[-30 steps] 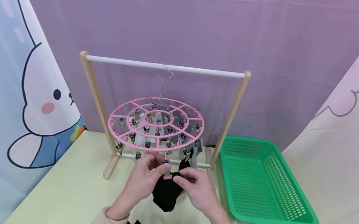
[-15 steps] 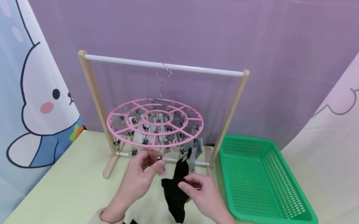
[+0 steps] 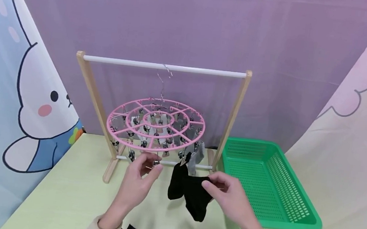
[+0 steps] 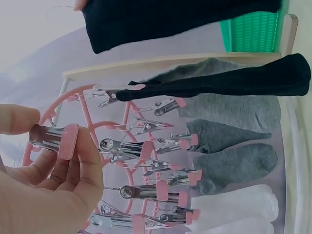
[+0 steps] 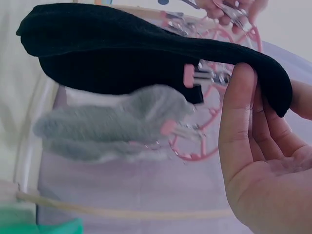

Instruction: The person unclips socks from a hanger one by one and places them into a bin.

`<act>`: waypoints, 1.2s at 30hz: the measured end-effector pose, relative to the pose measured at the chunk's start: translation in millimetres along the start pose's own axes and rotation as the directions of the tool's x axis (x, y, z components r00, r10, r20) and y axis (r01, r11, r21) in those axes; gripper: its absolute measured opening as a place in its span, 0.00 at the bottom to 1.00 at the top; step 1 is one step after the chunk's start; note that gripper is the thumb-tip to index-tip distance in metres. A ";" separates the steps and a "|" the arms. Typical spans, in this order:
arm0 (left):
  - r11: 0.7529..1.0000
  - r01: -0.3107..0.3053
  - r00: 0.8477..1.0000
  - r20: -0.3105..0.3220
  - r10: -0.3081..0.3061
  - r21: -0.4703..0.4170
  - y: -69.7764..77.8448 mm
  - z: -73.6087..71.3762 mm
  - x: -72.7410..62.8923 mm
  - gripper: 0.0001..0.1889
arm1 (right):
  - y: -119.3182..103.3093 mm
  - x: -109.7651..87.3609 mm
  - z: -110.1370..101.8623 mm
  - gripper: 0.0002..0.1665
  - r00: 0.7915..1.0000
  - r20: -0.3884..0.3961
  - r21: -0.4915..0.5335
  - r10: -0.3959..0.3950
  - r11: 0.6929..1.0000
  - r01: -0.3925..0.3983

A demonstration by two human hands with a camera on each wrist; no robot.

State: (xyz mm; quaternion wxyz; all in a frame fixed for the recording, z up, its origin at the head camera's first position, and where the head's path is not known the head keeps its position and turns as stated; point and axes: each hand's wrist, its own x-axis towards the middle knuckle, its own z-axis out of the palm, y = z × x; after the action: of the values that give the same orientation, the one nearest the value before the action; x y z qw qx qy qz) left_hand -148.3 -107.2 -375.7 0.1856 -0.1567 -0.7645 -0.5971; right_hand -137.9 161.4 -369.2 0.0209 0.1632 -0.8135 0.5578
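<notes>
My left hand (image 3: 136,178) holds a metal clip (image 4: 51,138) with pink tips between thumb and fingers, just below the front of a round pink hanger (image 3: 203,124). Nothing sits in that clip. To the right, my right hand (image 3: 230,197) pinches a black sock (image 3: 196,196) by its upper edge, the rest drooping over the table. Beside it another black sock (image 3: 177,183) hangs from a clip on the hanger's right side. Grey socks (image 4: 234,168) and white socks (image 4: 239,207) hang from further clips in the left wrist view.
The hanger hooks onto the white bar (image 3: 125,62) of a wooden rack standing on a pale table (image 3: 50,197). A green plastic basket (image 3: 272,224) stands to the right. Several other clips dangle beneath the hanger, and a purple curtain (image 3: 278,38) hangs behind.
The right hand has drawn the black sock rightward, away from the left hand's clip. The left hand has shifted slightly left with the clip. The second black sock now shows more fully.
</notes>
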 end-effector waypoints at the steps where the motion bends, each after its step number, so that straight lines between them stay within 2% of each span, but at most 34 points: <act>1: 1.000 -0.001 1.000 -0.001 0.001 0.002 -0.1 -0.6 0.2 0.10 | -1.1 0.4 -3.6 0.09 1.000 -0.011 -0.008 0.004 1.000 -0.004; 12: 0.999 0.025 1.000 -0.019 -0.025 0.032 -5.2 -7.0 1.6 0.13 | -14.4 1.5 -41.3 0.11 0.992 -0.122 -0.083 -0.014 0.997 0.004; 20: 0.998 0.030 0.999 -0.045 -0.027 0.063 -10.4 -10.5 3.8 0.14 | -11.4 2.3 -66.5 0.15 0.981 -0.196 -0.121 0.001 0.992 -0.026; 29: 0.996 0.026 0.998 -0.061 -0.021 0.081 -14.3 -16.5 4.9 0.13 | -3.2 -1.6 -91.7 0.20 0.960 -0.281 -0.123 0.021 0.991 -0.057; 34: 0.997 0.030 0.997 -0.068 -0.026 0.066 -17.3 -21.1 4.5 0.13 | 4.7 -3.0 -104.9 0.17 0.955 -0.296 -0.057 0.019 0.998 -0.038; 36: 0.997 0.035 0.997 -0.072 -0.030 0.062 -18.1 -22.9 4.2 0.12 | 6.9 -4.6 -110.3 0.17 0.950 -0.311 -0.049 0.036 0.997 -0.054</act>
State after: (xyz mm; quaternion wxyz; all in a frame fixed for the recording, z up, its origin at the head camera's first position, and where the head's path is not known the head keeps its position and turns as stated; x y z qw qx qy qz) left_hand -158.2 -133.7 -384.2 0.2078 -0.1170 -0.7783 -0.5809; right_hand -151.8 265.6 -334.8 0.1403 0.0545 -0.8192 0.5534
